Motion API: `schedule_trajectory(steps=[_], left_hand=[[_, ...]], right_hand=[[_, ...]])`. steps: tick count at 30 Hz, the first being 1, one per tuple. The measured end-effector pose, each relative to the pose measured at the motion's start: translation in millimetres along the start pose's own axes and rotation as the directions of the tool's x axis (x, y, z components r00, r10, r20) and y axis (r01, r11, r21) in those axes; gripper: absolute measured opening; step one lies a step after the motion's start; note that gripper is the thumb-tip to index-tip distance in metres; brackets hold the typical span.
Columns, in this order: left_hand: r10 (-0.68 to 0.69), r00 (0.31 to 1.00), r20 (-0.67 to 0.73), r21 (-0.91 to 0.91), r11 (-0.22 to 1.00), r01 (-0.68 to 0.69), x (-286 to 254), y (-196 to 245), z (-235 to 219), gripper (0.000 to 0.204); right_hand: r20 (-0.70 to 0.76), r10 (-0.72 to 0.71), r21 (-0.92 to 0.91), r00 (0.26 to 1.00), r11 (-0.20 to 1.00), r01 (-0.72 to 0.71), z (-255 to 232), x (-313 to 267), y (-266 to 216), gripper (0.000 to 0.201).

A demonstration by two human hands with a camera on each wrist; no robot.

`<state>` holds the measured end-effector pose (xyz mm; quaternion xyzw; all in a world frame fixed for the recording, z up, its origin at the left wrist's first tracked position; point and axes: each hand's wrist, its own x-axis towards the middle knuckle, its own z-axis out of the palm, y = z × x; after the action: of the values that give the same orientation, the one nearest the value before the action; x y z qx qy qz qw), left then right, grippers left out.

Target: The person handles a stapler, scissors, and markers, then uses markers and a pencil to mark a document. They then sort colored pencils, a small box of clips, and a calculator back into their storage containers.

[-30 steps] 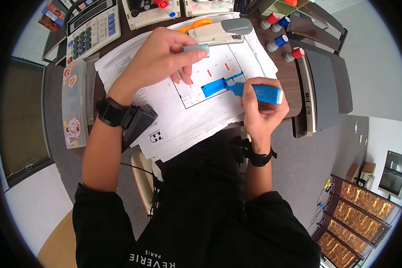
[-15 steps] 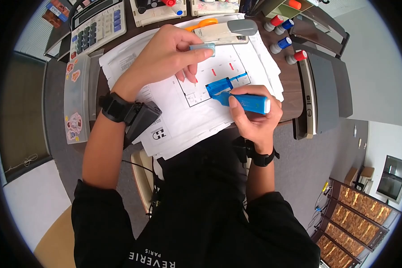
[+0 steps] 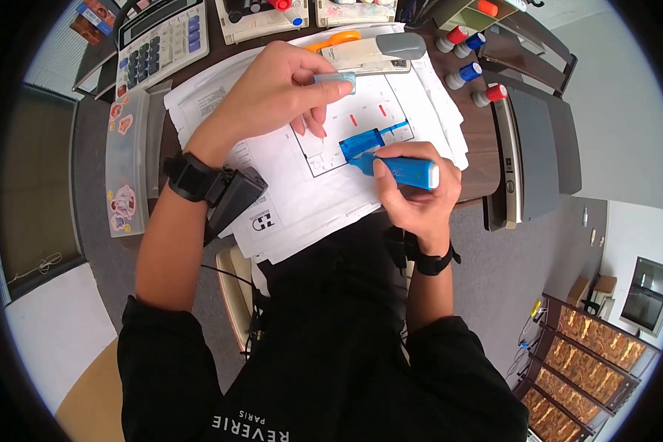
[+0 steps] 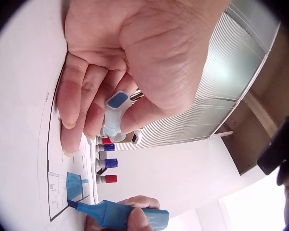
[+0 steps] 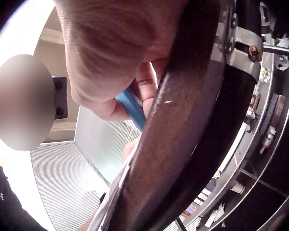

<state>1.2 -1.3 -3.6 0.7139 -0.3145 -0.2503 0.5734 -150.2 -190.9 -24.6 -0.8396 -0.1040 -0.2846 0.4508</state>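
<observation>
My right hand [image 3: 420, 195] grips a blue highlighter [image 3: 401, 171] between thumb and fingers. In the left wrist view its dark chisel tip meets the printed floor plan [image 4: 57, 192] at a corner of a blue-coloured block [image 3: 361, 144]. A thin blue strip runs off that block, and short red marks stand above it. My left hand [image 3: 280, 92] pinches a pale translucent cap [image 4: 114, 113] between thumb and index finger, its other fingers reaching down to the paper. Only a bit of the highlighter shows in the right wrist view, behind the hand and the table edge [image 5: 178, 110].
A stapler [image 3: 372, 53] and orange-handled scissors [image 3: 339, 38] lie on the sheets' far edge. Several red- and blue-capped bottles [image 3: 464, 75] stand at the right, near a dark grey machine [image 3: 541, 147]. A calculator [image 3: 162, 48] and stickered clear box [image 3: 125, 162] sit left.
My right hand has moved the highlighter from the block's right end down and left to its lower-left corner. The left hand keeps its hold on the cap. The view has shifted slightly.
</observation>
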Motion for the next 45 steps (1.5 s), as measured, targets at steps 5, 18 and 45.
schedule_trajectory(steps=[5, 18, 45], left_hand=[[-0.015, 1.000, 0.003, 0.004, 1.000, 0.015, -0.6, 2.4, 1.6, 0.029], [0.005, 1.000, -0.007, 0.005, 1.000, -0.005, -0.6, 2.0, 1.3, 0.028], [0.014, 1.000, -0.005, -0.007, 1.000, -0.014, -0.5, 1.9, 1.1, 0.026]], right_hand=[[-0.015, -0.009, -0.028, 1.000, 1.000, 0.009, 0.4, 0.0, 0.6, 0.015], [-0.133, 0.102, -0.037, 0.986, 0.994, -0.107, 1.2, 1.0, -0.9, 0.010], [-0.313, 0.358, 0.238, 0.880, 0.926, -0.293, 2.9, -7.7, 9.8, 0.006]])
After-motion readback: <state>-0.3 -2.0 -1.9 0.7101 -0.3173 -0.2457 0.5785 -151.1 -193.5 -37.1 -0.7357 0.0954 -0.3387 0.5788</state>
